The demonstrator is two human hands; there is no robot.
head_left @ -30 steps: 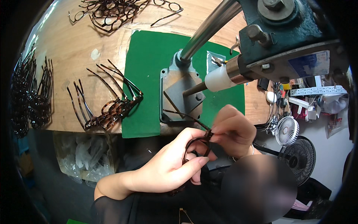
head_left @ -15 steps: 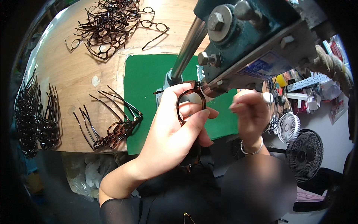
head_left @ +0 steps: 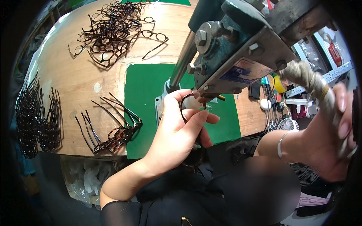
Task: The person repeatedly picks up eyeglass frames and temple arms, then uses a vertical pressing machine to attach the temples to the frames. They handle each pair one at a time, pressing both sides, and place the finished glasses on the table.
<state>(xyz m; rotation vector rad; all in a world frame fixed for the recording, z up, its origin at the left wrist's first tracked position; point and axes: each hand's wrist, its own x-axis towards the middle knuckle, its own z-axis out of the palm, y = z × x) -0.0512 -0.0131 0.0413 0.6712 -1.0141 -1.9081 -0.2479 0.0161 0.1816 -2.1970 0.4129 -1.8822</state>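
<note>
My left hand [head_left: 175, 126] pinches a dark tortoiseshell eyeglass frame [head_left: 181, 107] between thumb and fingers. One round rim stands up under the tip of a green metal hand press [head_left: 226, 64], and the press tip hides its upper part. Below the hand hangs the rest of the frame, dim against my dark clothing. On the right, my right hand [head_left: 326, 137], with a silver bangle at the wrist, is closed round the cloth-wrapped lever [head_left: 306, 77] of the press. The press post stands on a green mat [head_left: 141, 98].
Several tortoiseshell frames [head_left: 120, 137] with raised temples lie left of the mat. Rows of folded frames [head_left: 28, 120] stand at the far left, and a tangled heap of frames [head_left: 109, 37] lies at the back. Cables and a white fan [head_left: 288, 123] are at the right.
My right hand has moved right, from beside the press tip onto the lever. The press head appears lower and further left, now overlapping the top of the rim. My left hand has hardly moved.
</note>
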